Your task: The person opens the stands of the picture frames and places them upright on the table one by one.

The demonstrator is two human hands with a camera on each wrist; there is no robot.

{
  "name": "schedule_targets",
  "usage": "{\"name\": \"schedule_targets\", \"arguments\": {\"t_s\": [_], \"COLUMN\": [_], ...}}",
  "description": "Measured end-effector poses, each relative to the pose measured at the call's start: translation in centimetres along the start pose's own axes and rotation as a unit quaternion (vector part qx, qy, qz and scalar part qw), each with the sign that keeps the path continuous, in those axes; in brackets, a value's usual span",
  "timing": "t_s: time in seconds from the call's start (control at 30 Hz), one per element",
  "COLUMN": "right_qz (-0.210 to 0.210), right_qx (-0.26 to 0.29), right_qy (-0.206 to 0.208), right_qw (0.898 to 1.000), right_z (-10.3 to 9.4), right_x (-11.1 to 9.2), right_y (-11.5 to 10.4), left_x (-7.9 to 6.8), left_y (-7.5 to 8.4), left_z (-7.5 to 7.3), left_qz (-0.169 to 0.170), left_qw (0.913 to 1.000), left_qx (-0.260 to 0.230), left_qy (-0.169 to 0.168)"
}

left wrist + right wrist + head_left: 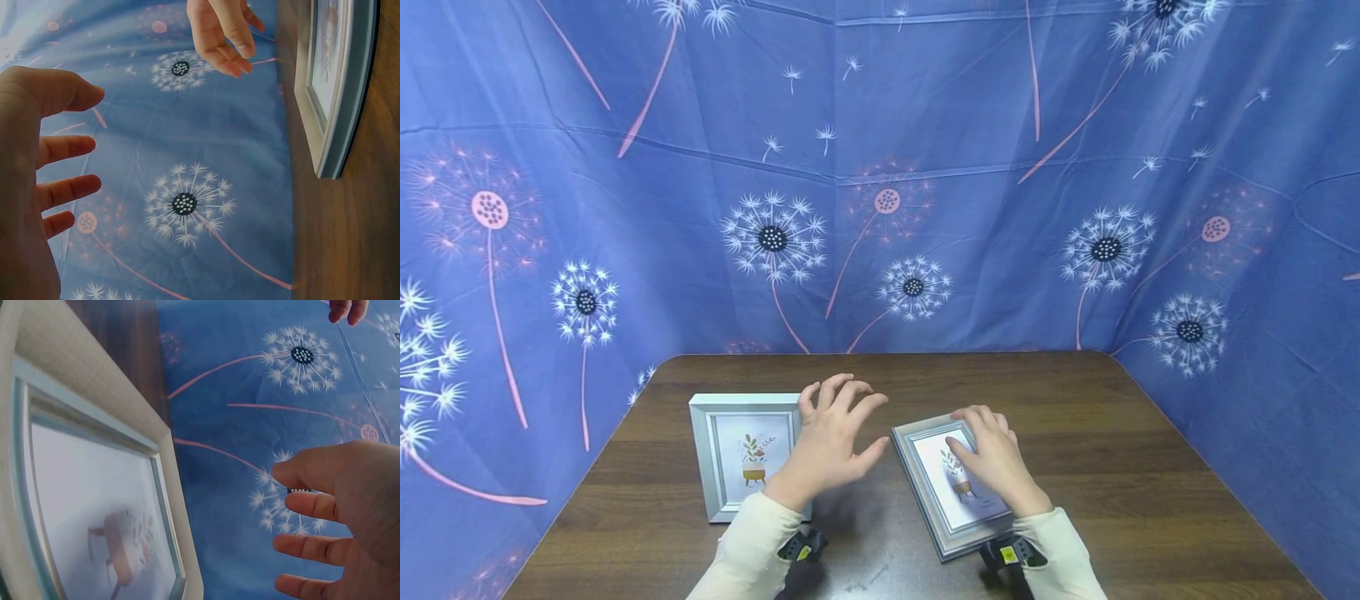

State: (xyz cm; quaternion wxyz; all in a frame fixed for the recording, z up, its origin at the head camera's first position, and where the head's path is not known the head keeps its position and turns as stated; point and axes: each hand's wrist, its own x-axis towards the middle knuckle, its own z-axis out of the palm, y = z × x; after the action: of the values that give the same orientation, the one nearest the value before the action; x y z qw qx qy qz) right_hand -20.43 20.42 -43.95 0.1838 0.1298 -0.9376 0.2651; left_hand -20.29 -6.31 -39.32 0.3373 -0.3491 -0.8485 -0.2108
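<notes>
My left hand [835, 446] is raised with its fingers spread apart, overlapping the right side of a pale picture frame [703, 454] in the head view. That frame stands upright and shows a potted plant picture. My right hand [996, 458] hovers over a second picture frame [917, 492], which lies flat with its picture up. In the right wrist view the right hand's fingers [309, 547] are slightly bent with nothing between them, apart from the flat frame [165, 506]. The left wrist view shows the left hand [25, 150] holding nothing.
Both frames are on a brown wooden table [1112, 475] with rounded back corners. A blue dandelion-patterned cloth [985, 233] hangs behind and along both sides. Dark straps with small devices [1011, 552] sit at the wrists, by the cream sleeves [752, 546].
</notes>
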Motion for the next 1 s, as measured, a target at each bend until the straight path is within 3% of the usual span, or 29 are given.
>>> {"name": "schedule_targets", "arguments": {"t_s": [0.43,1.0], "right_qz": [0.015,0.048], "right_qx": [-0.004,0.004], "right_qy": [0.016,-0.001], "right_qw": [1.0,0.999], "right_z": [-1.0,-1.8], "right_x": [0.1,0.1], "right_y": [1.4,1.9], "left_x": [0.4,0.2], "left_y": [0.6,0.9], "left_z": [1.4,3.3], "left_qz": [0.009,-0.016], "left_qw": [0.9996,0.9972], "left_qx": [0.004,-0.016], "left_qy": [-0.027,-0.071]}}
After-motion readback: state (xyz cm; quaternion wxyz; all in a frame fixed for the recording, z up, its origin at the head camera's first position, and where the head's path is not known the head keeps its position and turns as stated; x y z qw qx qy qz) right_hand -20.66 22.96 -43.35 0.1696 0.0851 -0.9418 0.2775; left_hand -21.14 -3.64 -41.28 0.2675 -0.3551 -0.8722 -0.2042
